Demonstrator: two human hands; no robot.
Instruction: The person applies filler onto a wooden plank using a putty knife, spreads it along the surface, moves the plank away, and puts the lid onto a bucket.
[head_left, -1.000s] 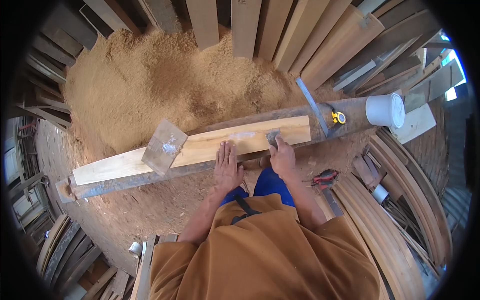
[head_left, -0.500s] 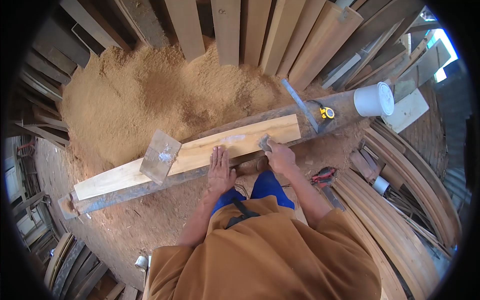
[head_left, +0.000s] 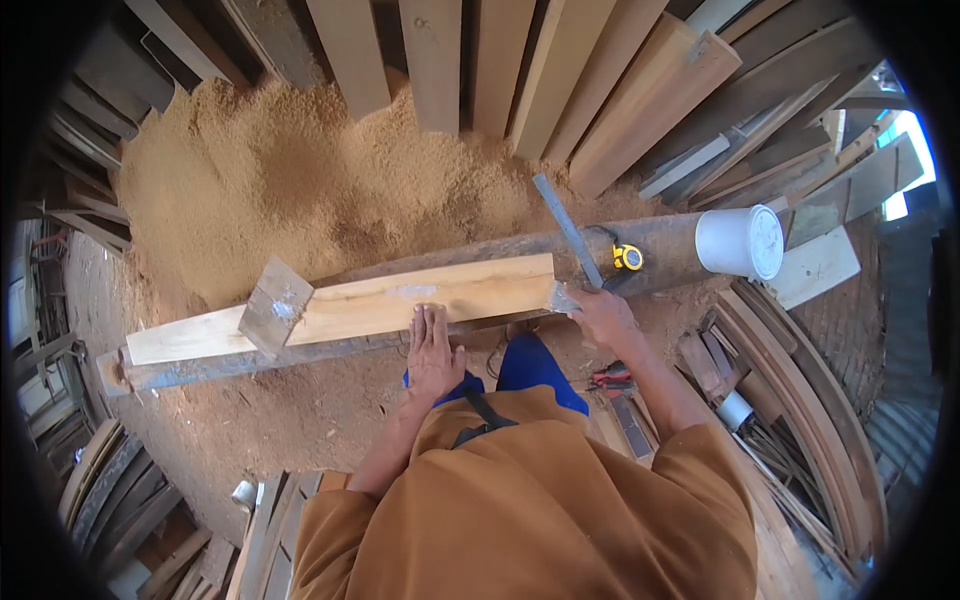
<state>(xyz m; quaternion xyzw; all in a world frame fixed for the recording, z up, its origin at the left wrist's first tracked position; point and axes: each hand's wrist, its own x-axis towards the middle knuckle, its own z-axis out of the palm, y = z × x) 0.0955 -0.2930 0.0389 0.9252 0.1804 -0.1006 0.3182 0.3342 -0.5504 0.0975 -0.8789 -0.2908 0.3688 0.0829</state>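
A long pale wooden board (head_left: pixel 490 285) lies across a beam, with a whitish smear on its top face. My left hand (head_left: pixel 434 352) rests with straight fingers on the board's near edge, by the smear. My right hand (head_left: pixel 606 320) is closed on a small flat grey putty scraper (head_left: pixel 562 297) at the board's right end. Fingers cover most of the scraper's back part. A square wooden piece (head_left: pixel 262 312) with white paste on it lies over the left part of the board.
On the supporting beam (head_left: pixel 660 240) are a metal square (head_left: pixel 566 228), a yellow tape measure (head_left: pixel 627 257) and a white bucket (head_left: pixel 735 242). Sawdust (head_left: pixel 290 190) is heaped behind. Red-handled pliers (head_left: pixel 612 377) lie on the ground. Several planks (head_left: pixel 434 60) lean at the back.
My right hand has moved with the scraper along the board to its right end. My left hand stays on the near edge. The whole view has shifted slightly.
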